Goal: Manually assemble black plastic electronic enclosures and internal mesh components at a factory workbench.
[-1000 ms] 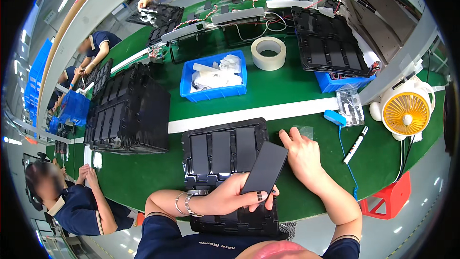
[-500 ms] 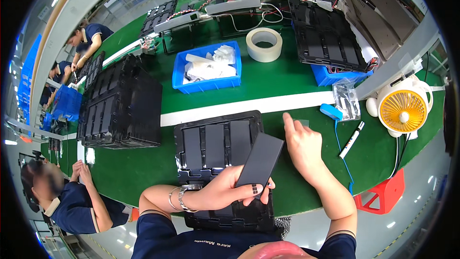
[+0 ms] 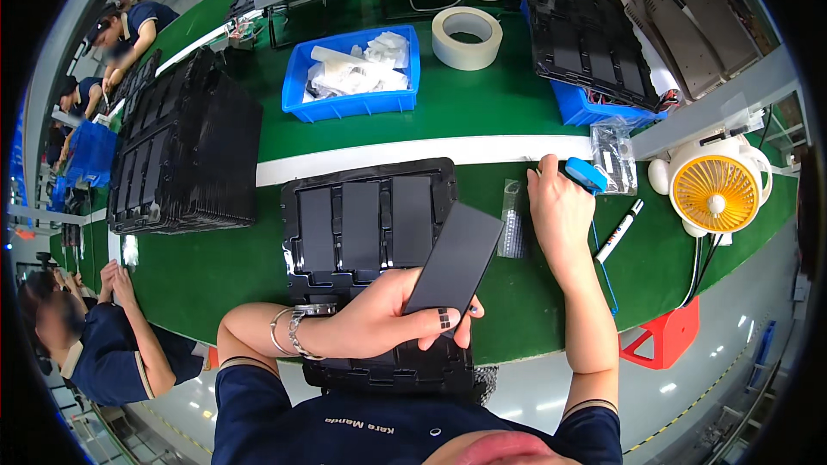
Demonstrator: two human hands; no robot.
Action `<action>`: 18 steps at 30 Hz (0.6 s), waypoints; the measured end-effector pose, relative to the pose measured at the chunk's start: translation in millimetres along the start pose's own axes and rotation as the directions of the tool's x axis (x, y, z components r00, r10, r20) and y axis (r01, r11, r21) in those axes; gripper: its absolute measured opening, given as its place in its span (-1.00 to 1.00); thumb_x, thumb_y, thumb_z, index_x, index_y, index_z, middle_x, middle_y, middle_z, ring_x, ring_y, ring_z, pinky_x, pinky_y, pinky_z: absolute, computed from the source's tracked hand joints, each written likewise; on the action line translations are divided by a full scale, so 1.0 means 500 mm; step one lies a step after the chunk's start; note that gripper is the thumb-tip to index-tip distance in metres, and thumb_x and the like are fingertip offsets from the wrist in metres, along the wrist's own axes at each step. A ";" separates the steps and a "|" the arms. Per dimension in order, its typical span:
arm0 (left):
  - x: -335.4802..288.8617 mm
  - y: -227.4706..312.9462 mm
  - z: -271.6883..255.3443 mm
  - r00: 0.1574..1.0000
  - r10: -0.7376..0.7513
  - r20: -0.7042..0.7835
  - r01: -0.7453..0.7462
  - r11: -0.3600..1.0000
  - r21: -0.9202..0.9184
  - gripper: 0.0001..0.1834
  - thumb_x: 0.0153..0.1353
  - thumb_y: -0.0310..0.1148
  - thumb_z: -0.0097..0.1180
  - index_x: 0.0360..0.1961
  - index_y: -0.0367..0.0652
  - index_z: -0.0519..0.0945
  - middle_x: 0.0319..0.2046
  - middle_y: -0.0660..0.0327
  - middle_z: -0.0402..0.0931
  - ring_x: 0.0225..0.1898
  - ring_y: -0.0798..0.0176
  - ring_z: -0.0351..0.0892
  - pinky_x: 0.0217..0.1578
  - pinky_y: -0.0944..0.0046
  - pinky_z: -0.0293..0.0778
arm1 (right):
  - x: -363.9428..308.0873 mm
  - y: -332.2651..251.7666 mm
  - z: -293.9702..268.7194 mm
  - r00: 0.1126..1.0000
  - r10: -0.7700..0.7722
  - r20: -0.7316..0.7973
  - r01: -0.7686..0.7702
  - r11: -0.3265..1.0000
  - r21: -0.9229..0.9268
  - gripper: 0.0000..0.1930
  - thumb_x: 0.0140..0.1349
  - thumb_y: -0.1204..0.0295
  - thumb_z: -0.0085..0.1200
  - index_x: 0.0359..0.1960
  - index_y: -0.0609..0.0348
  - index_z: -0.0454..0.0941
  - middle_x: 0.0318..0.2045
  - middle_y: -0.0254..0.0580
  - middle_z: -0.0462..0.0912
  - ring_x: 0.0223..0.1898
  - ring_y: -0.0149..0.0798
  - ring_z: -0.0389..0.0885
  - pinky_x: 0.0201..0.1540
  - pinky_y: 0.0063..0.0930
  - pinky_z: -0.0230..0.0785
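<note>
My left hand [image 3: 392, 314] is closed round a flat black rectangular block [image 3: 458, 260], tilted above a black plastic tray [image 3: 297, 263]. Similar black blocks [image 3: 360, 226] lie side by side in that tray's slots. My right hand [image 3: 558, 211] rests lower on the green table, fingers stretched forward and slightly apart, with nothing visible in them. Just right of its fingertips sits a small blue device [image 3: 587, 175] on a blue cord. A clear plastic strip with small dots [image 3: 512, 224] lies between my right hand and the tray.
Stacked black trays [image 3: 185, 151] stand at left. Beyond a white line are a blue bin [image 3: 349, 105] of white scraps and a tape roll [image 3: 466, 39]. At right lie a marker [image 3: 619, 231], a clear bag [image 3: 613, 158] and a yellow-white fan [image 3: 715, 194]. A co-worker [image 3: 112, 344] sits at left.
My right hand has moved forward and right, off the clear strip and closer to the blue device. My left hand still holds the black block. The whole view has shifted slightly.
</note>
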State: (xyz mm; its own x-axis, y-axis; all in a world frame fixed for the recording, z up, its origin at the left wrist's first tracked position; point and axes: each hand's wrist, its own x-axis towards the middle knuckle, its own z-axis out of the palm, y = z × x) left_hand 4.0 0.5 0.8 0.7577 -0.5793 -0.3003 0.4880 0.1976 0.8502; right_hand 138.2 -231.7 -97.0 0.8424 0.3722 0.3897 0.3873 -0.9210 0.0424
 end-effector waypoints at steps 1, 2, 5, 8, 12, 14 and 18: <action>0.000 -0.001 -0.003 1.000 0.014 0.015 -0.014 1.000 0.005 -0.74 0.35 -0.45 -0.03 0.02 -0.29 0.48 -0.33 0.13 0.61 -0.55 0.50 0.40 -0.45 0.49 0.37 | 0.002 -0.002 -0.001 1.000 0.010 -0.001 -0.010 1.000 0.011 -0.77 0.24 0.34 0.16 -0.35 0.15 0.35 -0.69 -0.24 0.57 -0.64 -0.20 0.62 -0.61 -0.36 0.43; 0.003 -0.006 -0.005 0.997 0.073 -0.012 -0.073 0.997 0.008 -0.73 0.36 -0.44 -0.03 0.04 -0.29 0.46 -0.31 0.12 0.60 -0.53 0.50 0.40 -0.44 0.49 0.37 | 0.006 -0.001 -0.002 1.000 0.017 -0.009 -0.017 1.000 0.014 -0.77 0.24 0.34 0.15 -0.35 0.15 0.35 -0.69 -0.24 0.57 -0.63 -0.20 0.62 -0.61 -0.35 0.43; 0.008 -0.015 -0.006 0.977 0.185 -0.108 -0.178 0.981 0.071 -0.66 0.40 -0.42 -0.06 0.15 -0.27 0.36 -0.17 0.08 0.56 -0.46 0.46 0.40 -0.42 0.47 0.34 | 0.009 -0.004 -0.001 0.999 0.036 -0.018 -0.036 0.999 0.032 -0.77 0.24 0.34 0.15 -0.34 0.15 0.35 -0.67 -0.23 0.56 -0.62 -0.20 0.62 -0.61 -0.34 0.43; 0.012 -0.025 -0.012 0.938 0.277 -0.210 -0.294 0.954 -0.054 -0.64 0.40 -0.43 -0.06 0.18 -0.25 0.33 -0.14 0.08 0.52 -0.46 0.45 0.40 -0.46 0.47 0.28 | 0.005 -0.006 0.008 0.999 0.041 -0.004 -0.040 0.998 0.051 -0.77 0.23 0.35 0.16 -0.28 0.18 0.37 -0.61 -0.21 0.58 -0.56 -0.19 0.62 -0.61 -0.33 0.42; 0.010 -0.014 -0.010 0.953 0.193 -0.232 -0.217 0.973 -0.083 -0.63 0.38 -0.46 -0.06 0.19 -0.23 0.32 -0.12 0.10 0.51 -0.47 0.45 0.42 -0.50 0.48 0.23 | -0.005 -0.011 0.015 0.998 0.051 0.045 -0.052 0.998 0.022 -0.59 0.16 0.37 0.20 -0.01 0.27 0.41 -0.32 -0.12 0.57 -0.31 -0.14 0.59 -0.43 -0.33 0.45; 0.007 -0.011 -0.007 0.957 0.180 -0.227 -0.202 0.976 -0.076 -0.64 0.38 -0.46 -0.06 0.17 -0.24 0.34 -0.11 0.12 0.52 -0.46 0.46 0.45 -0.49 0.49 0.24 | 0.000 -0.019 0.008 0.999 0.021 0.043 -0.019 0.999 -0.045 -0.53 0.14 0.37 0.20 0.07 0.29 0.40 -0.23 -0.11 0.53 -0.21 -0.13 0.55 -0.31 -0.31 0.46; 0.010 -0.017 -0.009 0.956 0.214 -0.201 -0.227 0.973 -0.042 -0.66 0.37 -0.46 -0.05 0.15 -0.25 0.36 -0.11 0.13 0.52 -0.45 0.46 0.46 -0.48 0.50 0.26 | -0.005 -0.021 0.009 0.997 0.019 0.074 -0.013 0.997 -0.081 -0.56 0.17 0.44 0.08 0.11 0.29 0.41 -0.16 -0.10 0.48 -0.13 -0.12 0.49 -0.16 -0.28 0.43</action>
State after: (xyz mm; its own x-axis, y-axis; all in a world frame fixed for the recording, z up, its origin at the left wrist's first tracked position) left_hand 5.4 -0.5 -9.8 0.9159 -0.3525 -0.1922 0.3213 0.3567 0.8772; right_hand 134.0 -222.4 -102.7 0.8749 0.3625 0.3213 0.3452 -0.9319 0.1115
